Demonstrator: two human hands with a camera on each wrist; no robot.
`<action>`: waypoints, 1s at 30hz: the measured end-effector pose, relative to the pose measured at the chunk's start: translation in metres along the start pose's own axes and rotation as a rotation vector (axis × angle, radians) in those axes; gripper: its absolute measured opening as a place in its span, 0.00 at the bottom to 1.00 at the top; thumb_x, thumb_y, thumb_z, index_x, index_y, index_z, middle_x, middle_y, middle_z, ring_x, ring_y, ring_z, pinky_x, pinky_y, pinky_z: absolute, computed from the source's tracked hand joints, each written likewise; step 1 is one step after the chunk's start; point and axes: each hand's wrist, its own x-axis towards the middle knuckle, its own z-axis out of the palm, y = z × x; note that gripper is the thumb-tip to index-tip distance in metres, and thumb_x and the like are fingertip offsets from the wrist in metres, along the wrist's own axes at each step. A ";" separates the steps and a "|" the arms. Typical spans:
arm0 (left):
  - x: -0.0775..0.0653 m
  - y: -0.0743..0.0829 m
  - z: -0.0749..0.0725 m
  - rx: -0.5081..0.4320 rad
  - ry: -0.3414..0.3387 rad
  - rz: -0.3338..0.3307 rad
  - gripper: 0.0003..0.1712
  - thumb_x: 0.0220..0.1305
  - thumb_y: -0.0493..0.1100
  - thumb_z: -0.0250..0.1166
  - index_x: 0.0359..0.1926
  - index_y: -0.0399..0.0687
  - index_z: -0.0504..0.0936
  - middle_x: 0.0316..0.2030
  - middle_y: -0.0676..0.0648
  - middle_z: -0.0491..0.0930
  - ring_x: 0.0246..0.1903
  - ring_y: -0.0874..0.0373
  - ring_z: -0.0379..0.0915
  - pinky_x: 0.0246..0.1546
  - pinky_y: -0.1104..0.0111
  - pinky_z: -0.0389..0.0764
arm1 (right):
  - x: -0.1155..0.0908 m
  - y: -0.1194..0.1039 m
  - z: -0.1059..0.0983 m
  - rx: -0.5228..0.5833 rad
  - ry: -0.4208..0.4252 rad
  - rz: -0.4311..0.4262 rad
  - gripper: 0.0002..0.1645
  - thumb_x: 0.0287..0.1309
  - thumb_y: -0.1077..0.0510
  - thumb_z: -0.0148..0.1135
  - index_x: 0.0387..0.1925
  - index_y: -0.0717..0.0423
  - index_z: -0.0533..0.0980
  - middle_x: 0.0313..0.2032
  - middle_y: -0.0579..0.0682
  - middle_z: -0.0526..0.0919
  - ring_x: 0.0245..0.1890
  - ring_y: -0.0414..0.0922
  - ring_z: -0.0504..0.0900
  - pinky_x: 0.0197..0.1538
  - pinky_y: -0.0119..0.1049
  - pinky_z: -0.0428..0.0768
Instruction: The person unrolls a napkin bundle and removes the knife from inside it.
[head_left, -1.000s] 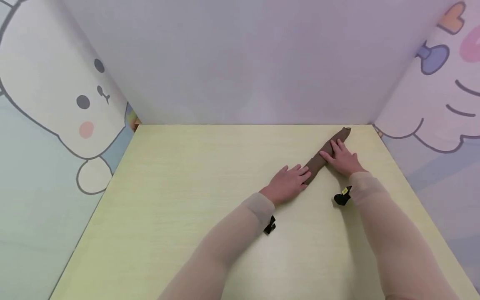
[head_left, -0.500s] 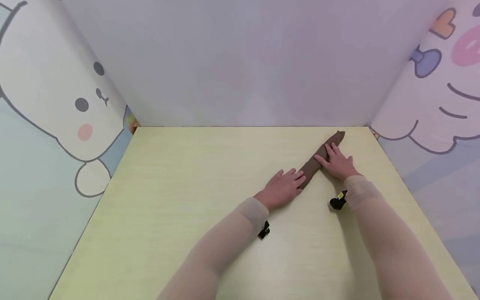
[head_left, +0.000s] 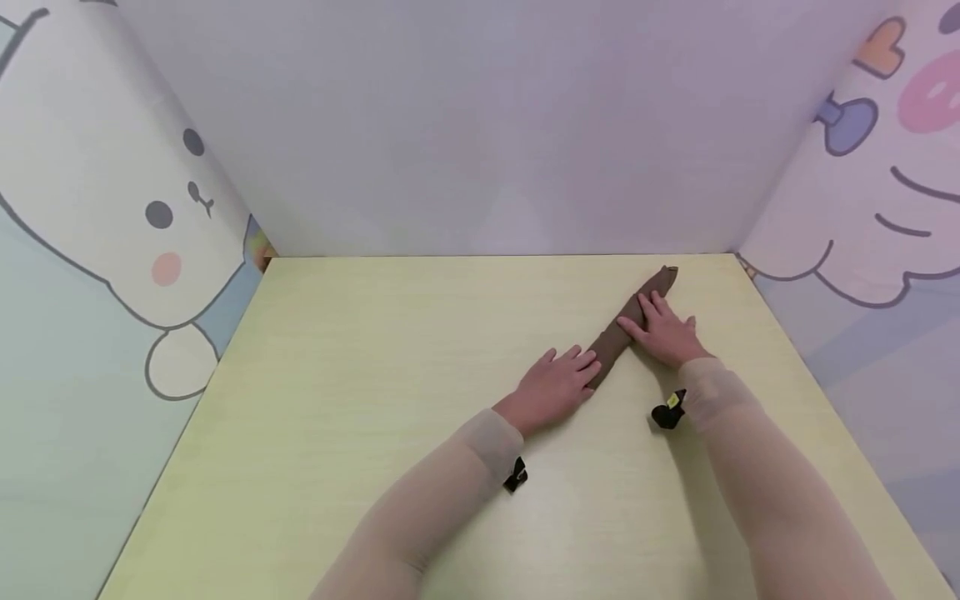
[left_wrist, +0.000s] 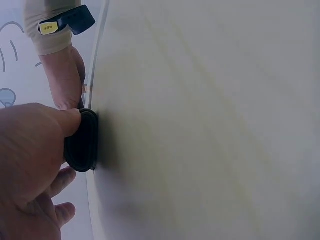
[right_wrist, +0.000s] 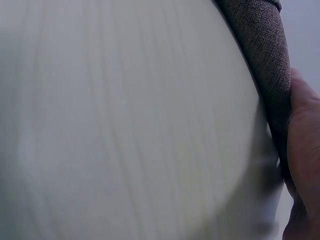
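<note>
A long roll of brown woven cloth (head_left: 611, 343) slants across the right half of the table, its far end near the back edge. At the near end my left hand (head_left: 551, 390) holds it, thumb and fingers on either side of the dark roll end (left_wrist: 82, 142) in the left wrist view. Farther along, my right hand (head_left: 666, 332) lies across the roll with its thumb and fingers on the cloth. In the right wrist view the roll's woven side (right_wrist: 262, 55) shows beside that hand. The palm sides and some fingertips are hidden.
The pale wood-grain table (head_left: 360, 358) reaches back to a plain light wall (head_left: 465, 133). Cartoon-printed panels (head_left: 82, 200) stand along both sides. A small black wrist camera (head_left: 666, 411) hangs below the right cuff, another (head_left: 516, 475) below the left.
Both hands and the cloth roll have shifted slightly left and toward me together. The head view has also moved a little. Neither hand has let go.
</note>
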 end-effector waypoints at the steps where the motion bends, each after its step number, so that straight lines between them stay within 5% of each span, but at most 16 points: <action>1: -0.002 0.000 0.000 0.003 0.001 -0.001 0.30 0.74 0.59 0.45 0.73 0.62 0.60 0.72 0.58 0.56 0.71 0.59 0.49 0.66 0.57 0.59 | -0.001 -0.001 0.000 0.001 0.002 -0.002 0.58 0.62 0.23 0.34 0.75 0.61 0.42 0.73 0.68 0.38 0.71 0.65 0.43 0.56 0.78 0.37; 17: -0.022 0.002 -0.005 0.008 -0.008 -0.019 0.29 0.74 0.58 0.47 0.72 0.59 0.62 0.71 0.56 0.58 0.71 0.57 0.51 0.66 0.56 0.59 | -0.005 -0.018 0.007 -0.050 0.048 -0.066 0.58 0.62 0.23 0.35 0.73 0.65 0.48 0.72 0.69 0.44 0.72 0.63 0.44 0.62 0.72 0.38; 30: -0.036 0.012 -0.014 0.156 -0.046 -0.021 0.29 0.73 0.58 0.49 0.70 0.56 0.66 0.68 0.54 0.63 0.68 0.56 0.55 0.63 0.57 0.63 | -0.009 -0.033 0.011 -0.038 0.050 -0.114 0.55 0.65 0.27 0.40 0.72 0.68 0.51 0.71 0.71 0.46 0.71 0.64 0.47 0.64 0.67 0.46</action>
